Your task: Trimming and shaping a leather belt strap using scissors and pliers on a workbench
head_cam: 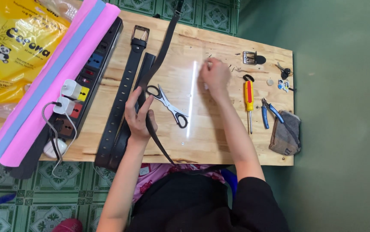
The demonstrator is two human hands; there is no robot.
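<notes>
My left hand (pixel 138 112) grips a long black belt strap (pixel 161 51) that runs from the far table edge down past the near edge into my lap. My right hand (pixel 214 74) rests farther out on the wooden table (pixel 219 141), fingertips pinched at something small among tiny scattered dark bits; what it pinches is too small to make out. A pair of scissors (pixel 169 104) with black handles lies between my two hands. Two more black belts (pixel 122 96) lie side by side left of my left hand, one with a metal buckle at its far end.
A black power strip (pixel 91 71) with white plugs sits left, beside rolled pink and blue sheets (pixel 51 81) and a yellow bag (pixel 11 47). On the right lie a loose buckle (pixel 251 57), a red-and-yellow screwdriver (pixel 248 101), blue-handled pliers (pixel 269 111), keys (pixel 284 77) and a grey pouch (pixel 286 133).
</notes>
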